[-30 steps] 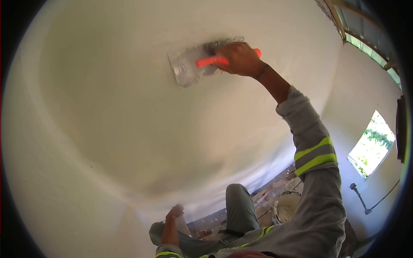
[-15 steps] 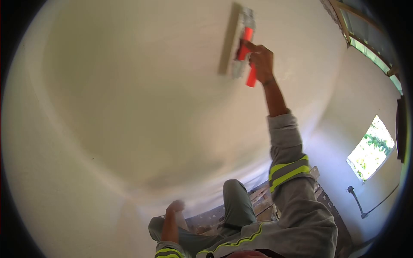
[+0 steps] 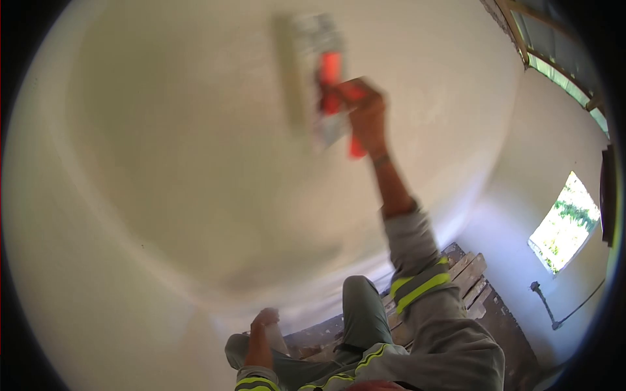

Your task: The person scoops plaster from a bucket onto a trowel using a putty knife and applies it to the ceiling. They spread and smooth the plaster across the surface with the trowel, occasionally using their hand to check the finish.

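Observation:
My right hand (image 3: 366, 114) is raised against the pale wall (image 3: 195, 163), closed round the red handle of a plastering trowel (image 3: 331, 68). The trowel's long metal blade is smeared with whitish material and stands nearly upright along the wall, a little blurred by motion. Low down, my left hand (image 3: 266, 317) is held by my bent knee, its fingers curled. A pale shape shows just under that hand; I cannot make out whether it is held.
Wooden planks (image 3: 466, 277) lie below, to the right of my legs. On the right-hand wall are a bright window opening (image 3: 566, 221) and a dark pipe or conduit (image 3: 542, 303). Roof beams (image 3: 544, 26) show at the upper right.
My right hand and the trowel have moved left and slightly down across the wall. The left hand has hardly moved.

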`<state>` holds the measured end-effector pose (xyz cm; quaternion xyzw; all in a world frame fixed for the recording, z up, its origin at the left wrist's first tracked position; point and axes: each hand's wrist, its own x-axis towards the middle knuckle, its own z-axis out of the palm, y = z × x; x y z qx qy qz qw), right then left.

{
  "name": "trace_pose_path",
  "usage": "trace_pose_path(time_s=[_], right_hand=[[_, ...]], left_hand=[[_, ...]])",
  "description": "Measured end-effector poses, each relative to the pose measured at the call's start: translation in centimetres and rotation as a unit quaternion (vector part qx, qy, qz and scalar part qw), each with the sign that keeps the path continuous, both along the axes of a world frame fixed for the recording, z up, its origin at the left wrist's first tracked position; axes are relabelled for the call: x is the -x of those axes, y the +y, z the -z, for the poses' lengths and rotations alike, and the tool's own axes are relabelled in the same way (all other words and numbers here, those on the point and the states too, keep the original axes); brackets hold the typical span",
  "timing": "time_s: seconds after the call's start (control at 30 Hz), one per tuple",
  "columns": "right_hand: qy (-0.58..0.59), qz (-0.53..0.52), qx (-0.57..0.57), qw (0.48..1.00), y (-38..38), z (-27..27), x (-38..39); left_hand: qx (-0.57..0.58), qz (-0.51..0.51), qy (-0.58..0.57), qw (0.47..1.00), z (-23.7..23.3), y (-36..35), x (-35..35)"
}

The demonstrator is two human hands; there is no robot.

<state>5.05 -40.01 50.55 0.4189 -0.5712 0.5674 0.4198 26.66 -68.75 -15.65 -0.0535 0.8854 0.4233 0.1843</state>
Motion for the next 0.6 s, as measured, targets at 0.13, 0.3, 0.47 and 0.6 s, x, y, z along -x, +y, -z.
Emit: trace_pose_path(time_s=[0.13,0.3,0.47,0.6], right_hand=[[-0.119,0.069,-0.038,0.990,3.7,-6.5,2.7],[0.087,0.177,-0.206,0.958,-4.1,-4.5,0.2],[0.071,0.148,-0.420,0.893,-6.5,3.9,-4.6],[0.281,0.236,-0.309,0.877,0.4,-2.1,1.5]], left_hand=[[0.077,0.099,0.081,0.989,0.2,0.3,0.2],[0.061,0.027,0.058,0.996,-2.4,1.9,0.4],[0.012,-0.022,0.019,1.000,-1.3,1.1,-0.2],[0.003,-0.030,0.001,1.000,-0.1,0.3,-0.6]])
